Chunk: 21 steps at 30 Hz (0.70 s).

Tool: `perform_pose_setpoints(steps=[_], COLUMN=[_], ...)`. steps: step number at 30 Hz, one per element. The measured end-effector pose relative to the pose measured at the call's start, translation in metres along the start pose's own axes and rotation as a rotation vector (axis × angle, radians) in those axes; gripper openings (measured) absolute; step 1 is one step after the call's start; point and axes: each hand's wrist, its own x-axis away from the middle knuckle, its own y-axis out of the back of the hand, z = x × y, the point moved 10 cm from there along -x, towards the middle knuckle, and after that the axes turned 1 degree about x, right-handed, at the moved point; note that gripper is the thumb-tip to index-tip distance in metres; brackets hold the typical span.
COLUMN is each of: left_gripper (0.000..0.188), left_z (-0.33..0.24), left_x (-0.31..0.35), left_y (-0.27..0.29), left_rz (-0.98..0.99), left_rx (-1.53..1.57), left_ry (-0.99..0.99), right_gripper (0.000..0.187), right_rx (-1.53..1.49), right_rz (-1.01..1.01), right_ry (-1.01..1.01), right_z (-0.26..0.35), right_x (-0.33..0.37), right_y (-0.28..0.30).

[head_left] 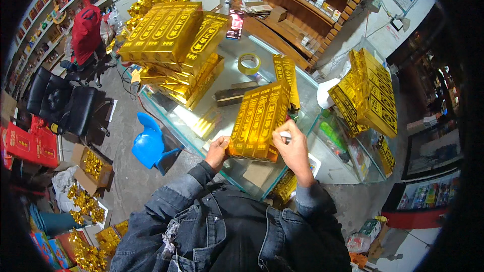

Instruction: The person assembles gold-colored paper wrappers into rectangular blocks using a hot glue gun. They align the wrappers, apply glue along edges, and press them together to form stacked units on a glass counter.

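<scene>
A gold foil pack [258, 121] of several long ingot-printed boxes side by side stands tilted over the glass counter [201, 143]. My left hand [217, 152] grips its lower left corner, thumb on the front. At its lower right edge, my right hand [292, 147] is closed in a pinch. Something small and whitish shows between those fingers; I cannot make out what it is. Just behind the pack lies a flat gold strip-like wrapper [286, 78]. A roll of clear yellowish tape [249, 64] rests farther back on the glass, near dark flat bars [234, 93].
Stacked gold packs [166, 32] rise at the counter's back left. More gold packs [375, 93] stand on the right-hand counter beside a white cup-like object [325, 94]. A phone [235, 24] with a lit screen leans at the back. A blue plastic chair [151, 141] stands left of the counter.
</scene>
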Motion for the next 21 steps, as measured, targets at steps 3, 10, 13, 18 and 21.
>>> perform_pose_setpoints(steps=[3, 10, 13, 18, 21], left_gripper=[0.033, 0.046, 0.043, 0.041, 0.039], left_z=[0.028, 0.053, 0.066, 0.064, 0.061], left_x=[0.010, 0.026, 0.036, 0.045, 0.049], left_y=[-0.030, -0.058, -0.049, -0.044, -0.042], left_rz=[0.126, 0.048, -0.066, -0.030, -0.020], left_rx=[0.082, 0.625, 0.777, 0.719, 0.615], left_ry=[0.229, 0.374, 0.461, 0.457, 0.481], right_gripper=[0.019, 0.020, 0.016, 0.016, 0.016], right_rx=[0.260, 0.694, 0.816, 0.881, 0.857], right_rz=[-0.069, 0.111, 0.242, 0.377, 0.387], right_ry=[0.252, 0.438, 0.376, 0.378, 0.353], right_z=[0.053, 0.081, 0.051, 0.010, -0.004], right_x=[-0.013, -0.060, -0.072, -0.066, -0.062], right_y=[-0.011, -0.171, -0.231, -0.280, -0.285])
